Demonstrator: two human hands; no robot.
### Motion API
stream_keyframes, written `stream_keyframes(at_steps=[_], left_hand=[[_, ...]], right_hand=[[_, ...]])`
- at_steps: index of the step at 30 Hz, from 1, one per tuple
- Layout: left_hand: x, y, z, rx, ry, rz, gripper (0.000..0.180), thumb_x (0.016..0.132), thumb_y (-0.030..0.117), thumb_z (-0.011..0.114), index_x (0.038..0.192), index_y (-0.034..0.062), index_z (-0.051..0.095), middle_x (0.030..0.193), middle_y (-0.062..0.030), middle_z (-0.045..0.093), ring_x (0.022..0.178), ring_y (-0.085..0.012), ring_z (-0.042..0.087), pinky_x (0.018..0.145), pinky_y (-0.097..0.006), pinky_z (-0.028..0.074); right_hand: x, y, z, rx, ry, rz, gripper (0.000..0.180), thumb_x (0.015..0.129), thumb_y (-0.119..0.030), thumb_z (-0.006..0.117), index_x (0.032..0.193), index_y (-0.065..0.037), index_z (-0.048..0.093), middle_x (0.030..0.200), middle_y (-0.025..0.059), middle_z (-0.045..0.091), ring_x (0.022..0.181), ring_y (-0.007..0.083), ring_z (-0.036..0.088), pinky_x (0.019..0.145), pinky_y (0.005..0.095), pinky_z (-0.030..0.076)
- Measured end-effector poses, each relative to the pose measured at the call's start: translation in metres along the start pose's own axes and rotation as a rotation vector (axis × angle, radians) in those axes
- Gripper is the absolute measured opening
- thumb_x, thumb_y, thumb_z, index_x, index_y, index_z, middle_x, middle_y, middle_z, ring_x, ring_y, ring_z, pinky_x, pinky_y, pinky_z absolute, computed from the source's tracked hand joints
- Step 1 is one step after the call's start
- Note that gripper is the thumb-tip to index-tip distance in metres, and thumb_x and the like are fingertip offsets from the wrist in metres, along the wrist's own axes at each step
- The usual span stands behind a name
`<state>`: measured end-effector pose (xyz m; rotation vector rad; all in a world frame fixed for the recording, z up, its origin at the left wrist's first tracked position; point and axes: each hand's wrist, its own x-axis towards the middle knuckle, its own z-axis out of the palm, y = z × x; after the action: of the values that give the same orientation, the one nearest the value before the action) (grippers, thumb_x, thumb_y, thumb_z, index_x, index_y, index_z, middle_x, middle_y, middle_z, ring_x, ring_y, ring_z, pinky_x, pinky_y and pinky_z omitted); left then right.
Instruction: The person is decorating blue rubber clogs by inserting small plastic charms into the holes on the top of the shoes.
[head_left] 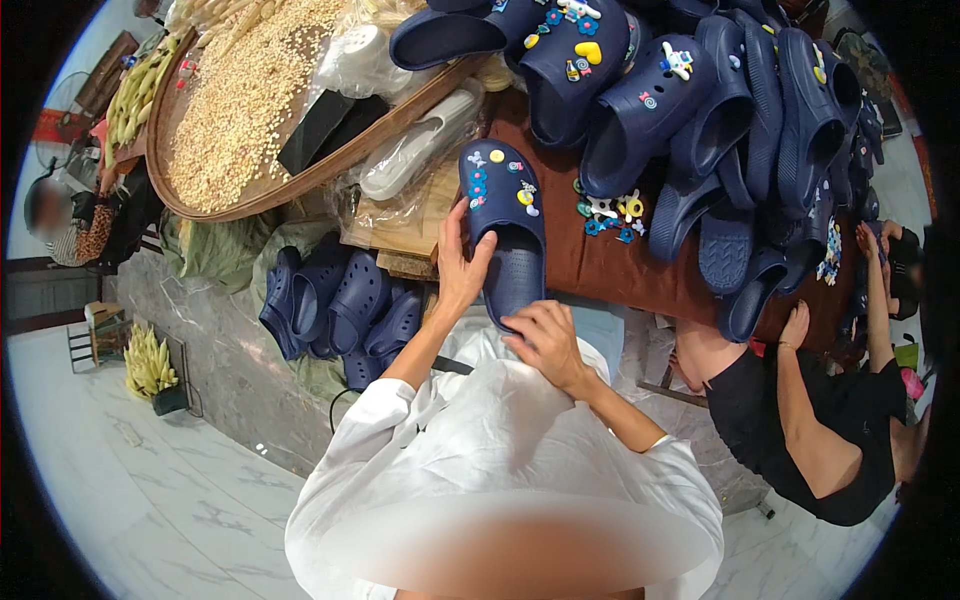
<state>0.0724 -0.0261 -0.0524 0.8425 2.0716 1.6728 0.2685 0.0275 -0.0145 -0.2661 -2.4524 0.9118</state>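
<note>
A navy clog (503,178) lies in front of me with its toe pointing away, dotted with small colourful charms in yellow, light blue, pink and white. My left hand (465,264) grips its left side, with the thumb over the foot opening. My right hand (547,340) is closed over the heel rim, fingers curled. To the right of the clog, a small heap of loose charms (612,212) lies on the brown cloth (640,268).
Many navy clogs (640,110) are piled at the right; plain ones (340,300) sit lower left. A round woven tray (385,122) holds pale kernels. Nearby lies a wrapped grey shoe (420,145). A person in black (790,420) sits at the right, another person (75,220) far left.
</note>
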Motion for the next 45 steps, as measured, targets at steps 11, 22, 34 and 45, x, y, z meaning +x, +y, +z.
stream_keyframes(at_steps=[11,22,34,45], left_hand=[[-0.006,0.009,0.011,0.161,-0.08,0.107,0.069,0.076,-0.012,0.046,0.144,0.0018,0.041,0.133,-0.0225,0.049,0.127,-0.0409,0.047,0.109,-0.045,0.036],[-0.02,0.008,0.023,0.053,-0.014,0.043,0.067,0.075,-0.012,0.046,0.141,0.0,0.043,0.135,-0.0211,0.047,0.127,-0.0387,0.045,0.111,-0.043,0.034],[-0.018,0.007,0.02,0.099,-0.049,0.088,0.071,0.071,-0.013,0.043,0.141,-0.0013,0.043,0.136,-0.0224,0.046,0.129,-0.0387,0.043,0.114,-0.043,0.03],[-0.012,0.051,0.011,0.378,-0.05,0.283,0.072,0.071,0.002,0.065,0.141,0.0037,0.046,0.139,-0.0194,0.045,0.129,-0.037,0.044,0.11,-0.044,0.037]], right_hand=[[0.076,0.066,-0.008,0.246,0.232,0.642,0.039,0.087,-0.031,0.077,0.103,-0.002,0.055,0.087,0.009,0.06,0.07,0.0178,0.061,0.065,0.0339,0.052],[0.083,0.061,-0.006,-0.007,0.161,0.663,0.039,0.093,-0.034,0.068,0.103,-0.002,0.049,0.078,0.0158,0.06,0.07,0.0353,0.063,0.064,0.0457,0.049],[0.061,0.102,-0.017,-0.085,0.33,0.632,0.02,0.105,-0.022,0.044,0.101,-0.004,0.052,0.086,0.023,0.065,0.082,0.0455,0.063,0.069,0.0525,0.047],[0.073,0.1,-0.034,-0.144,0.287,0.703,0.043,0.087,-0.043,0.073,0.099,-0.004,0.058,0.075,0.0116,0.061,0.068,0.0283,0.062,0.061,0.0406,0.049]])
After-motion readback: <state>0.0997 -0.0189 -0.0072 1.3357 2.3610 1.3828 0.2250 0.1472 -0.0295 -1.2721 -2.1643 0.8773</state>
